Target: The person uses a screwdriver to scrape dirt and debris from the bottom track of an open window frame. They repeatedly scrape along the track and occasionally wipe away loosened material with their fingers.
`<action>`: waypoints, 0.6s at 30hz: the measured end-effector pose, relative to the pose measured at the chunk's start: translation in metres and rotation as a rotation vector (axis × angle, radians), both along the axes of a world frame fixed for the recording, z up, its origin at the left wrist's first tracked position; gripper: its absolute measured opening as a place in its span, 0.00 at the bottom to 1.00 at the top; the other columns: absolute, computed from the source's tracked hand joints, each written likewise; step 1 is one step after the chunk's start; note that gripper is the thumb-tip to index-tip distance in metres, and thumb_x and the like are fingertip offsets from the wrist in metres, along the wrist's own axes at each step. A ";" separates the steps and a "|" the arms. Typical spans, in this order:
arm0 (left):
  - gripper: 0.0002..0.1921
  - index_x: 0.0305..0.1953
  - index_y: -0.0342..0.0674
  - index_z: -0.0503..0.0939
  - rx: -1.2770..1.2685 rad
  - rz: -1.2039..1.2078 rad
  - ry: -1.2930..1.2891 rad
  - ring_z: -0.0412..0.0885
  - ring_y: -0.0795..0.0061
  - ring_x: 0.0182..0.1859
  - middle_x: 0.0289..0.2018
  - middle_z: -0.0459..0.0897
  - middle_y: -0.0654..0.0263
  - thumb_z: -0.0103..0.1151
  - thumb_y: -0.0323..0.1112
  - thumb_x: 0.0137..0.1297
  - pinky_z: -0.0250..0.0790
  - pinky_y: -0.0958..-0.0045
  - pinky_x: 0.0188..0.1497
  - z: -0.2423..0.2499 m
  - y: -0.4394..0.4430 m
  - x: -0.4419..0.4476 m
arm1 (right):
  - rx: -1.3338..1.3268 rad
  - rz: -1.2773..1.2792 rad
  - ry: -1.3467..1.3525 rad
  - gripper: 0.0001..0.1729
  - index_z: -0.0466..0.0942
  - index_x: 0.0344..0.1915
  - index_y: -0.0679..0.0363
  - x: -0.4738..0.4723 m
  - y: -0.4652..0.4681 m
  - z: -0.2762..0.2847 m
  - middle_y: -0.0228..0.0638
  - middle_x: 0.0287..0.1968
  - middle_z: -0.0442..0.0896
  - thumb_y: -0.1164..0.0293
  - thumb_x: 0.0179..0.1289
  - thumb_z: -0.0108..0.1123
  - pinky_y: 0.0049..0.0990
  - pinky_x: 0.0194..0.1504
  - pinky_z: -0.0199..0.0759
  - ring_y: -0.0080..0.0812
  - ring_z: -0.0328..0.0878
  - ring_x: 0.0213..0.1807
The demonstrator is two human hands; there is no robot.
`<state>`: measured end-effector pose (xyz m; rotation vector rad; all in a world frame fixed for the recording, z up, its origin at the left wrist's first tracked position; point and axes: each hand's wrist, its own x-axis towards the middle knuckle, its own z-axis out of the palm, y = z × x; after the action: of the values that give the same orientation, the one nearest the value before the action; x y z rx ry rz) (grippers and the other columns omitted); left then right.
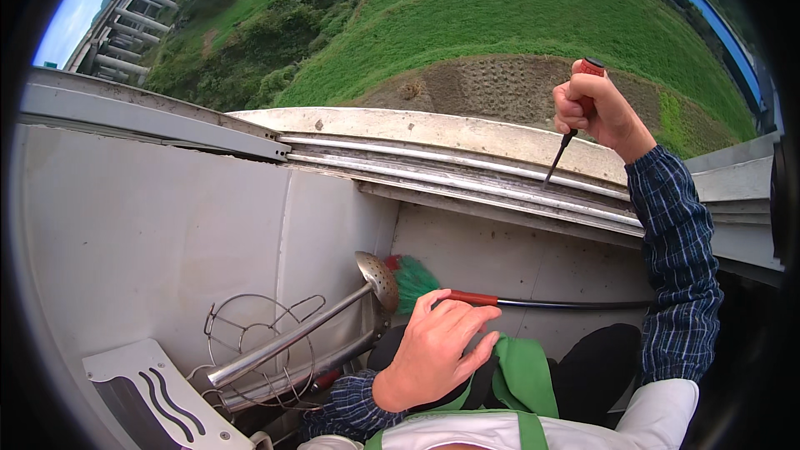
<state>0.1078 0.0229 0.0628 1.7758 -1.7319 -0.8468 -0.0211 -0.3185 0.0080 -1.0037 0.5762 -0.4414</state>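
My right hand (590, 103) grips the red handle of a screwdriver (567, 137), its black end cap showing above the fist. The thin shaft points down, and its tip reaches into the groove of a metal sliding-window track (450, 178). Lower down, my left hand (440, 347) is held in front of my lap with fingers loosely curled and apart, nothing visible in it. Behind its fingertips a green-bristled broom (415, 284) with a red collar and black handle (575, 305) lies along the tiled wall below the track.
To the left are a perforated metal skimmer (377, 275), wire racks (262, 325) and a white metal panel (156, 387) with wavy slots. A window frame (156, 125) borders the opening. Beyond the concrete ledge (400, 122), the ground drops to a green field (500, 6).
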 end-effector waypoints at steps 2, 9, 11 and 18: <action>0.16 0.50 0.41 0.82 -0.022 -0.016 -0.005 0.83 0.70 0.42 0.33 0.84 0.71 0.69 0.30 0.60 0.65 0.53 0.63 0.000 -0.005 -0.005 | -0.036 -0.023 -0.025 0.17 0.61 0.16 0.54 0.001 0.007 0.001 0.30 0.15 0.67 0.77 0.59 0.54 0.28 0.24 0.66 0.21 0.58 0.14; 0.16 0.50 0.40 0.81 -0.019 -0.131 -0.002 0.81 0.67 0.41 0.33 0.82 0.66 0.68 0.32 0.62 0.64 0.53 0.64 -0.003 -0.009 -0.014 | -0.129 -0.086 -0.050 0.16 0.62 0.18 0.55 -0.016 0.031 0.005 0.28 0.16 0.68 0.77 0.61 0.54 0.30 0.25 0.65 0.22 0.59 0.16; 0.15 0.49 0.41 0.81 -0.002 -0.127 -0.018 0.81 0.69 0.41 0.33 0.82 0.68 0.68 0.32 0.62 0.64 0.53 0.64 -0.003 -0.011 -0.015 | -0.131 -0.246 0.064 0.18 0.60 0.17 0.54 -0.082 0.030 0.014 0.29 0.15 0.67 0.77 0.62 0.52 0.28 0.23 0.62 0.20 0.58 0.15; 0.14 0.50 0.41 0.82 -0.001 -0.263 0.089 0.82 0.63 0.44 0.38 0.86 0.65 0.67 0.31 0.63 0.66 0.59 0.62 -0.009 -0.044 -0.037 | -0.335 -0.435 -0.003 0.18 0.57 0.19 0.54 -0.153 0.062 0.035 0.30 0.19 0.73 0.78 0.57 0.55 0.26 0.26 0.64 0.22 0.68 0.21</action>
<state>0.0709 -0.0206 0.0535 1.5056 -1.9314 -1.0163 -0.1744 -0.2560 0.0434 -1.1960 0.7365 -0.9483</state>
